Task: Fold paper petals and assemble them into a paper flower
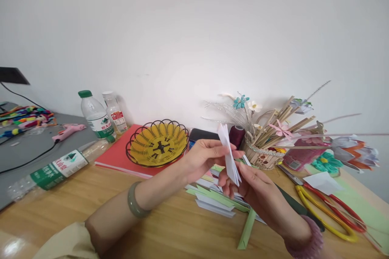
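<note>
A folded white paper [228, 154], with several layers fanning at its lower end, is held upright above the table between both hands. My left hand [203, 158] pinches it near the middle from the left, thumb in front. From the right, my right hand [247, 182] grips its lower part between thumb and fingers. Below the hands lies a loose pile of folded white paper strips [214, 205] and green paper strips [247, 228]. Part of that pile is hidden behind my hands.
A yellow woven basket [161, 145] sits on red paper [115, 151]. Plastic bottles [63, 168] and a pink glue gun [69, 131] are at left. On the right are a holder [261, 158] of sticks and craft flowers, scissors [328, 210] and a paper flower [354, 151].
</note>
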